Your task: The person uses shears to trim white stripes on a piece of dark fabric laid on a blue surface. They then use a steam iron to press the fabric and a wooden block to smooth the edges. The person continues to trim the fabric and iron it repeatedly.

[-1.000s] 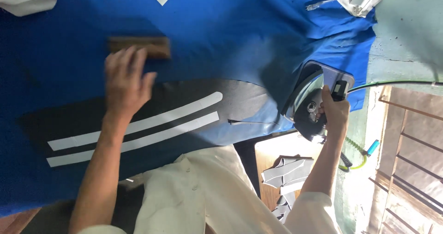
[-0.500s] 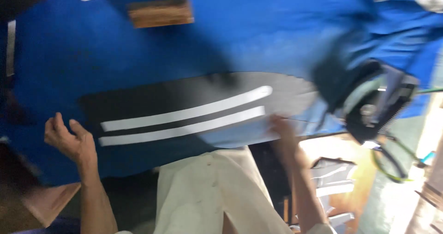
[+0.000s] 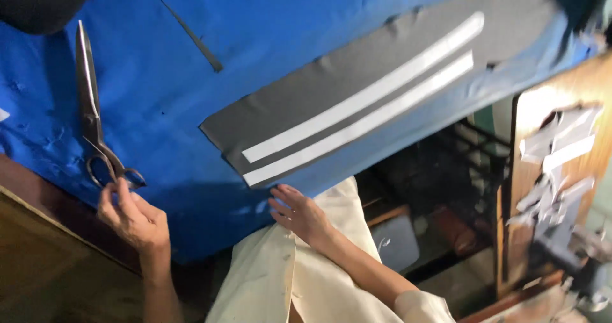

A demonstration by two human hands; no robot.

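Observation:
Blue cloth (image 3: 268, 49) covers the table. On it lies a grey fabric piece (image 3: 357, 81) with two white curved stripes (image 3: 363, 116). Large metal scissors (image 3: 92, 116) lie shut on the cloth at the left, blades pointing away from me. My left hand (image 3: 131, 218) is at the scissors' handle loops, fingertips touching them, not closed around them. My right hand (image 3: 299, 211) rests with fingers spread at the near edge of the cloth, just below the grey piece's lower left corner.
A thin dark fabric strip (image 3: 191, 36) lies on the cloth at the top. A wooden stand (image 3: 548, 170) at the right holds several grey and white fabric scraps (image 3: 554, 151). Bare wooden table edge (image 3: 44, 259) shows at the lower left. Cream clothing (image 3: 287, 278) covers my lap.
My left hand left the wooden block and moved left to the scissors. My right hand let go of the iron and came to the cloth's near edge. The view swung left.

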